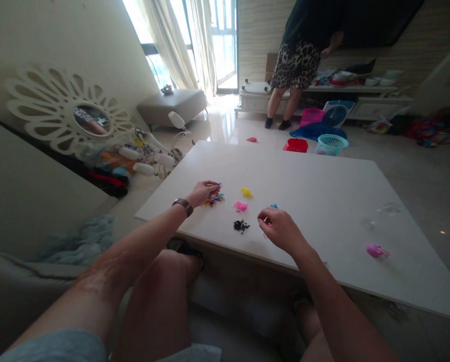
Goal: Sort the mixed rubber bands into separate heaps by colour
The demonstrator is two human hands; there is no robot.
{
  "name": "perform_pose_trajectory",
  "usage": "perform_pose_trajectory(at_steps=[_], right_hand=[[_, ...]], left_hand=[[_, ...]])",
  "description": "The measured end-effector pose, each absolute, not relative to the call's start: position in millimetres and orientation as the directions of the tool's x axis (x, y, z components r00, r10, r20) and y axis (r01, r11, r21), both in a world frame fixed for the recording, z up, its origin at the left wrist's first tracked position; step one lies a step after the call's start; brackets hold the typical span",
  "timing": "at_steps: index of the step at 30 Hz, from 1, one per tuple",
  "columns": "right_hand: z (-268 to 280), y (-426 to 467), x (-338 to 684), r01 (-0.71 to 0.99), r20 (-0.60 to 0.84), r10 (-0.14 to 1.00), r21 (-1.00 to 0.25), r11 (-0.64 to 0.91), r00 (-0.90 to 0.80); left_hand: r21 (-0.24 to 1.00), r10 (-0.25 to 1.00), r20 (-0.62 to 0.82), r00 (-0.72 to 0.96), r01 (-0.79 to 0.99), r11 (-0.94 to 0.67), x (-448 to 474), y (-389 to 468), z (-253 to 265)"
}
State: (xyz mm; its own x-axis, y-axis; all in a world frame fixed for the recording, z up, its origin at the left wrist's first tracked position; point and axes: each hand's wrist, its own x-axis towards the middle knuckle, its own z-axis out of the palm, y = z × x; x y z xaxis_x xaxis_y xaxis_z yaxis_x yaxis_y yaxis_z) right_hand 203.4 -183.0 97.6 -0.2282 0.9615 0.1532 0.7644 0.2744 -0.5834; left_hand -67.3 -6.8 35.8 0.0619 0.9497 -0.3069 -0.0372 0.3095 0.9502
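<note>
My left hand (202, 193), with a watch band on the wrist, pinches a small dark blue piece (219, 184) just above a mixed pile of tiny coloured pieces (214, 200). My right hand (281, 229) is curled low over a few red pieces (269, 225), partly hidden by its fingers; whether it grips one I cannot make out. Small blue pieces (273, 206) lie just beyond it. Between the hands are separate little heaps: yellow pieces (246, 192), pink pieces (240, 206) and black pieces (241, 226). Their exact kind is too small to tell.
The white table (323, 201) carries a purple-pink toy-like object (376, 250) and clear plastic items (390, 208) on its right. Behind it stand a red container (296, 145) and a light blue basket (331, 144). Another person (296, 60) stands by a low cabinet. A lamp (164, 160) is left.
</note>
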Motion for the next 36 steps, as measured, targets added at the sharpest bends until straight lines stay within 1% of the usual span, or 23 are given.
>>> perform_pose_trajectory(at_steps=[3,5,8,10,12,15,20,24,27,29,32,34,35,36], right_hand=[[97,-180,203,0.735,0.194,0.970,-0.635,0.239,-0.148],[97,-177,202,0.658,0.208,0.977,-0.728,0.192,-0.055],[94,-172,201,0.446,0.182,0.980,-0.886,0.126,0.084],[90,-169,200,0.298,0.159,0.980,-0.947,0.117,0.121],[86,-166,200,0.210,0.152,0.979,-0.970,0.121,0.136],[82,-161,198,0.153,0.129,0.977,-0.983,0.103,0.168],[77,-149,189,0.039,0.047,0.974,-0.998,0.039,0.222],[72,-131,175,0.035,0.019,0.963,-0.999,0.009,0.270],[66,-117,162,0.057,0.016,0.963,-0.998,0.001,0.269],[60,-108,154,0.057,0.016,0.962,-0.998,0.000,0.274],[47,-94,148,0.072,0.033,0.946,-0.997,0.011,0.323],[33,-86,148,0.124,0.045,0.931,-0.992,0.000,0.362],[26,-83,149,0.186,0.049,0.925,-0.982,-0.023,0.376],[18,-80,151,0.286,0.057,0.928,-0.957,-0.055,0.367]], left_hand=[[0.903,0.924,-0.336,0.182,-0.216,0.371,-34,-38,53],[0.884,0.914,-0.299,0.274,-0.281,0.373,-12,-65,63],[0.839,0.880,-0.283,0.381,-0.345,0.420,19,-101,76],[0.815,0.858,-0.263,0.440,-0.375,0.442,35,-117,80],[0.797,0.855,-0.256,0.452,-0.402,0.451,44,-123,80],[0.779,0.864,-0.261,0.430,-0.435,0.452,48,-122,75],[0.769,0.882,-0.246,0.403,-0.472,0.431,41,-110,65],[0.766,0.890,-0.276,0.364,-0.476,0.432,32,-95,59],[0.768,0.898,-0.304,0.318,-0.476,0.429,23,-81,54],[0.756,0.900,-0.344,0.266,-0.491,0.434,16,-73,52],[0.750,0.908,-0.394,0.139,-0.522,0.406,6,-63,53],[0.755,0.913,-0.402,0.070,-0.539,0.374,1,-59,54],[0.754,0.914,-0.401,0.056,-0.546,0.364,-1,-58,56],[0.752,0.915,-0.399,0.053,-0.552,0.360,-3,-57,57]])
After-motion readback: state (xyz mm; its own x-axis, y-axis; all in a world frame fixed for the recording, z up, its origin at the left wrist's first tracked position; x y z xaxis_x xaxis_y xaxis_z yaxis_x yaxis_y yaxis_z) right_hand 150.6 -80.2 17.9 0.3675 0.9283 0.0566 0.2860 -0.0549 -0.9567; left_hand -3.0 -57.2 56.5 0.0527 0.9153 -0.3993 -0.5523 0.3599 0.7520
